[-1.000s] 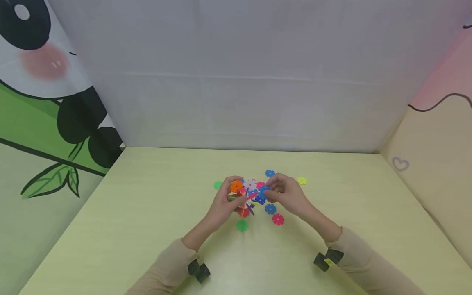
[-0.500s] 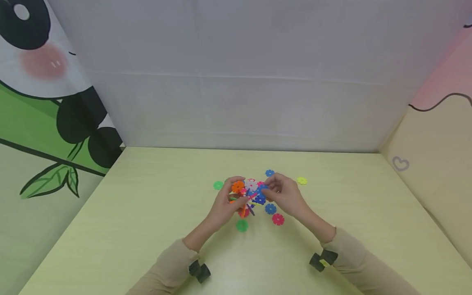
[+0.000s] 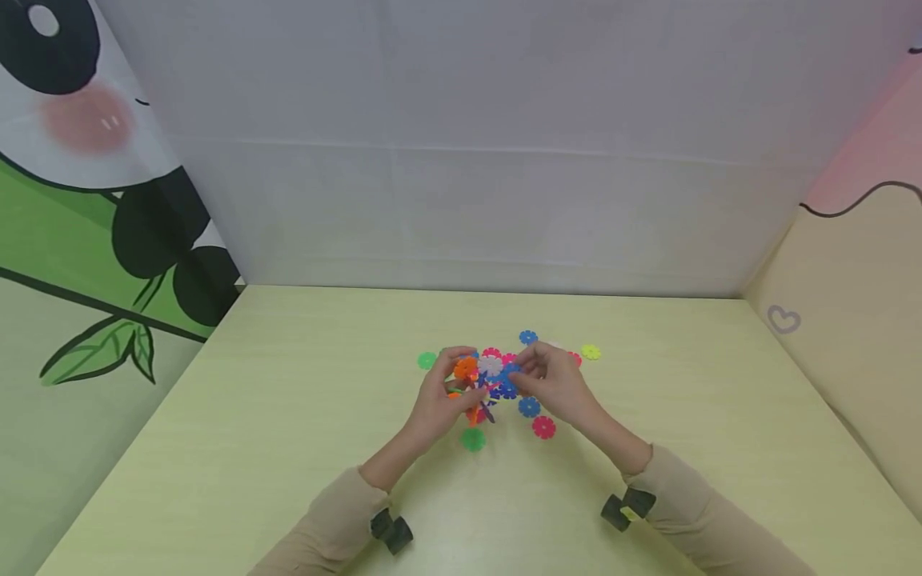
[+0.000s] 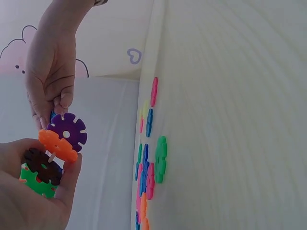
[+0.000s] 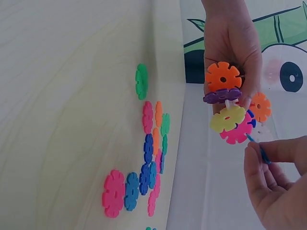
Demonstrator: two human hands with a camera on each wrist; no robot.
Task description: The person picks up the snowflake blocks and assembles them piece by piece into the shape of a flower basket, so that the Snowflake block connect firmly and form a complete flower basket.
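Note:
My left hand (image 3: 435, 400) grips a cluster of slotted plastic flower discs joined edge to edge, raised above the table. In the right wrist view the cluster shows an orange disc (image 5: 230, 73), a purple disc (image 5: 215, 97), a yellow disc (image 5: 220, 122) and a pink disc (image 5: 232, 136). A dark brown disc (image 4: 36, 163) and a green disc (image 4: 31, 179) sit by the left thumb in the left wrist view. Between thumb and fingers, my right hand (image 3: 562, 390) pinches a blue disc (image 5: 264, 154), seen nearly edge-on. Its tip appears to meet the pink disc's rim.
Loose discs lie flat on the pale table (image 3: 288, 448) under and around the hands. Among them are a green disc (image 3: 473, 440), a pink disc (image 3: 543, 427), a blue disc (image 3: 529, 406) and a yellow disc (image 3: 591, 352). A white backdrop (image 3: 461, 216) stands behind the table.
The right hand has shifted slightly, bringing the blue disc a little left toward the cluster. The cluster has turned a bit in the left hand. A pink disc shows beyond the right hand.

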